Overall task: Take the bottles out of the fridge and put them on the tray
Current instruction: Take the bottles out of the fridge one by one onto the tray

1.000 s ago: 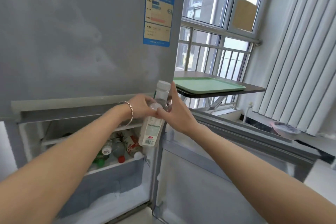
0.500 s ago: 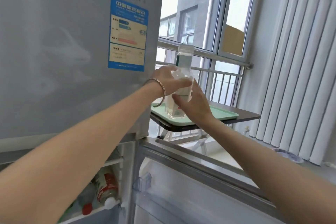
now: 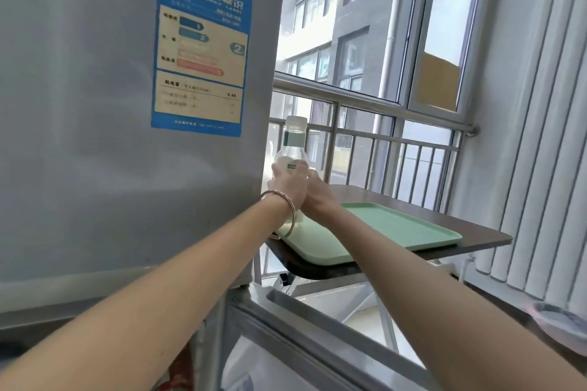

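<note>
A clear bottle [image 3: 293, 149] with a white cap stands upright at the near left end of the pale green tray [image 3: 397, 228]. My left hand [image 3: 287, 186], a bangle on its wrist, wraps around the bottle's body. From the right side, my right hand [image 3: 317, 192] also grips it. The bottle's base is hidden behind my hands, so I cannot tell if it rests on the tray. The grey fridge [image 3: 111, 105] fills the left of the view, its lower compartment out of sight.
The tray lies on a dark brown folding table [image 3: 470, 232] by the window railing. The open lower fridge door [image 3: 317, 327] juts out below my arms. White vertical blinds [image 3: 540, 136] hang at the right. A small dish [image 3: 562, 320] sits low right.
Both hands carried the bottle from in front of the open fridge compartment up and right to the tray's left end. My view rose, and the shelf of bottles dropped out of sight.
</note>
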Action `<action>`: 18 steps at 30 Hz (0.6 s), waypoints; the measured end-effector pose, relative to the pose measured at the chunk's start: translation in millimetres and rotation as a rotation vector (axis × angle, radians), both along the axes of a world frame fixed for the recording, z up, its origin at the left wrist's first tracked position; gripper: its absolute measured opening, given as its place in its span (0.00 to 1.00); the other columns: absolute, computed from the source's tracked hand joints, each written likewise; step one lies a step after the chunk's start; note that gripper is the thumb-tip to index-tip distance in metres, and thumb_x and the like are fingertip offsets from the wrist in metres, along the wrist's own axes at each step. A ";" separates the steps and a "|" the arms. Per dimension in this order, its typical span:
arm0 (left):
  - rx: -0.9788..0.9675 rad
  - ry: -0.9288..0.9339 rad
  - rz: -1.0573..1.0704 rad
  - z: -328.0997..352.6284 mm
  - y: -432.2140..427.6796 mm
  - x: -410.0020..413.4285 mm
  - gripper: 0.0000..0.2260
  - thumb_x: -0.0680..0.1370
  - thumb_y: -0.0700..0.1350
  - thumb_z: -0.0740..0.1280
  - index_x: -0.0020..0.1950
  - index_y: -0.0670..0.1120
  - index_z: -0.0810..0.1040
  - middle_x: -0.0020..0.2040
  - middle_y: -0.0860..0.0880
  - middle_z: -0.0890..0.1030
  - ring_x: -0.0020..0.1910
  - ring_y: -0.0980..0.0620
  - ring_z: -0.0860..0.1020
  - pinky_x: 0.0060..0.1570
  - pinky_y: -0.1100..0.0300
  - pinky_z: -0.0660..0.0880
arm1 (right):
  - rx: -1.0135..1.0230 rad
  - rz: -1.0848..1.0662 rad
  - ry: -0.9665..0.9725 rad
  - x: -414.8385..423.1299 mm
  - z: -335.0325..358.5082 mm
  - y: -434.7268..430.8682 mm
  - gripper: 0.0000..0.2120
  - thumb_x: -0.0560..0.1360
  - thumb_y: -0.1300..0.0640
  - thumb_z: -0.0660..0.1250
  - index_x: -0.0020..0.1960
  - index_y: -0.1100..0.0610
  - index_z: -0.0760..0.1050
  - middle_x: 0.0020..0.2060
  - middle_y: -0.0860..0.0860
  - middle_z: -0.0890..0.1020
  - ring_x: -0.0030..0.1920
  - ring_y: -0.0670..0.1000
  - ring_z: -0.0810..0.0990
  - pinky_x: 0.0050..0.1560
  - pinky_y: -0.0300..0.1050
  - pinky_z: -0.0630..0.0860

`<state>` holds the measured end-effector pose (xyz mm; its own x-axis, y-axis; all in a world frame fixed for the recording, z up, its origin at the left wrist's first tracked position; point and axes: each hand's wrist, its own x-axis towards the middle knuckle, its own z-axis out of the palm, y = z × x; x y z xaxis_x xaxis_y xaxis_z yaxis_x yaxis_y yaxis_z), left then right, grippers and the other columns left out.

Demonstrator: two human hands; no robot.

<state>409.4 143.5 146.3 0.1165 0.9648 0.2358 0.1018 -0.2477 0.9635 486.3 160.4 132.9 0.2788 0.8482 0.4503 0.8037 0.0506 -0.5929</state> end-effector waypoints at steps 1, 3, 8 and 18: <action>-0.005 -0.011 0.025 -2.6 4.2 2.7 0.28 0.73 0.65 0.52 0.70 0.53 0.60 0.64 0.38 0.73 0.60 0.36 0.73 0.65 0.44 0.67 | -0.003 -0.006 -0.010 2.3 -2.3 9.0 0.34 0.69 0.38 0.62 0.69 0.56 0.67 0.59 0.52 0.78 0.49 0.52 0.79 0.40 0.45 0.74; -0.017 0.036 0.005 -2.8 2.7 2.1 0.29 0.74 0.64 0.52 0.72 0.54 0.57 0.64 0.36 0.73 0.61 0.34 0.73 0.66 0.41 0.66 | -0.031 0.007 -0.036 10.0 -5.4 20.0 0.34 0.68 0.35 0.59 0.67 0.54 0.69 0.60 0.54 0.78 0.50 0.53 0.80 0.47 0.52 0.79; 0.023 0.122 -0.103 3.0 -20.8 -16.8 0.32 0.75 0.64 0.51 0.77 0.53 0.50 0.73 0.37 0.65 0.70 0.36 0.67 0.70 0.42 0.62 | 0.078 -0.048 0.061 -10.4 -0.8 -23.8 0.43 0.69 0.39 0.67 0.76 0.57 0.55 0.70 0.55 0.69 0.65 0.56 0.74 0.62 0.54 0.74; 0.311 0.300 -0.176 11.8 -105.6 -87.3 0.21 0.82 0.51 0.50 0.57 0.39 0.77 0.57 0.39 0.80 0.57 0.42 0.78 0.57 0.54 0.72 | 0.260 -0.211 -0.210 -95.0 7.0 -144.8 0.09 0.77 0.62 0.62 0.56 0.62 0.71 0.42 0.55 0.79 0.46 0.58 0.79 0.45 0.51 0.75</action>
<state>322.1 38.0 158.1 0.3796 0.8129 0.4417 0.2954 -0.5590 0.7748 391.4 15.6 139.9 0.3140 0.6324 0.7082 0.9148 -0.0019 -0.4039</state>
